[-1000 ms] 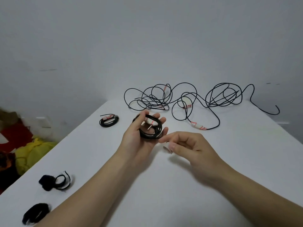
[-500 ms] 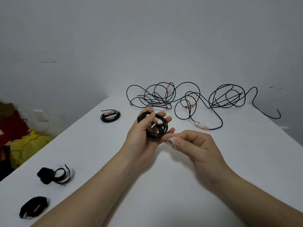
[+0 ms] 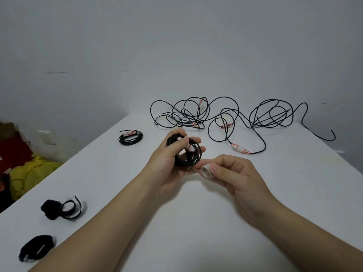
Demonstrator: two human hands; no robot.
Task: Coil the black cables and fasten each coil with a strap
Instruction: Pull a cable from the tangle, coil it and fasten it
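My left hand (image 3: 169,161) grips a small coil of black cable (image 3: 186,154) above the middle of the white table (image 3: 196,222), thumb pressed over its white and red tagged end. Just right of the coil, my right hand (image 3: 233,177) pinches a small grey rolled strap (image 3: 206,170) between thumb and fingers, almost touching the coil's lower edge. A tangle of loose black cables (image 3: 222,116) with white and red tags lies at the far side of the table. A finished coil (image 3: 130,136) lies at the far left.
Two black straps lie near the front left: one partly unrolled strap (image 3: 61,209) and one flattened loop strap (image 3: 36,250). Off the table's left edge sit yellow cloth (image 3: 33,173) and red items. A grey wall stands behind the table.
Both hands have risen slightly and drawn together. My right hand has brought the grey strap up close to the coil. My left thumb has closed over the coil's tagged end.
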